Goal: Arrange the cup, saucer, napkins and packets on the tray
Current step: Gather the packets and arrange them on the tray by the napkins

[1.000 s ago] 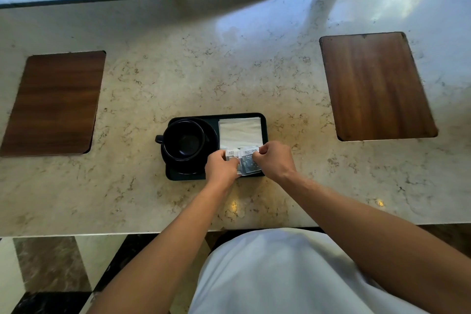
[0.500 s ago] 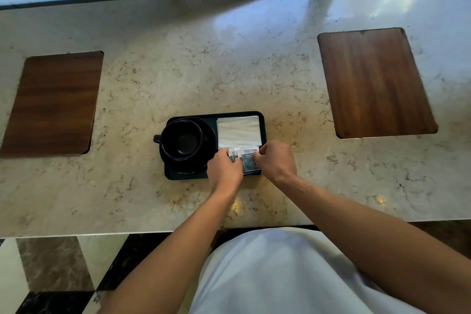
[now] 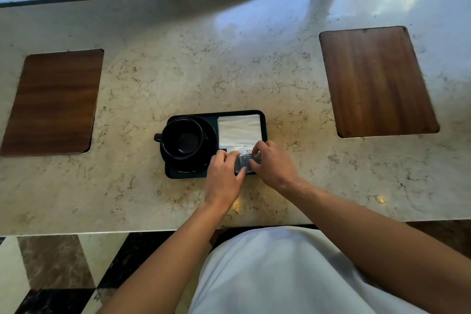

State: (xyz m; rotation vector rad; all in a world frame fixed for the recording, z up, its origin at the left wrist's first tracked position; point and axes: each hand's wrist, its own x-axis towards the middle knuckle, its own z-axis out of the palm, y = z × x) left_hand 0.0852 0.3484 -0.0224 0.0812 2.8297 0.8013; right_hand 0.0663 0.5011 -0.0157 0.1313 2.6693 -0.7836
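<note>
Marble-look table with two wooden inlay panels set into it, one on each side, and the little black tray sitting dead centre near the front edge. The person is leaning over it in a white top.

The black cup is sitting upright on its saucer in the left half of the tray, handle poking out left past the tray rim. The white napkins are lying flat in the right half, squared to the far corner. That part looks sorted to me.

What's going on now is the packets: both hands are working them at the near right of the tray, just below the napkins and partly overlapping their near edge. The left hand is curled over the left end with fingertips pressing down and the thumb tucked along the near side; the right hand is pinching the right end, fingers bent on top. Neither hand is lifting anything, more like nudging.

If I were doing it, I'd be going gentle here. Thin packets probably slide and fan out easily, so I'd be squaring them from both ends at once, keeping them inside the rim, and not dragging the napkins out of line. Also watching the left knuckles, since they're sitting just beside the saucer. How many packets there are, I can't tell; the hands are covering most of them.
</note>
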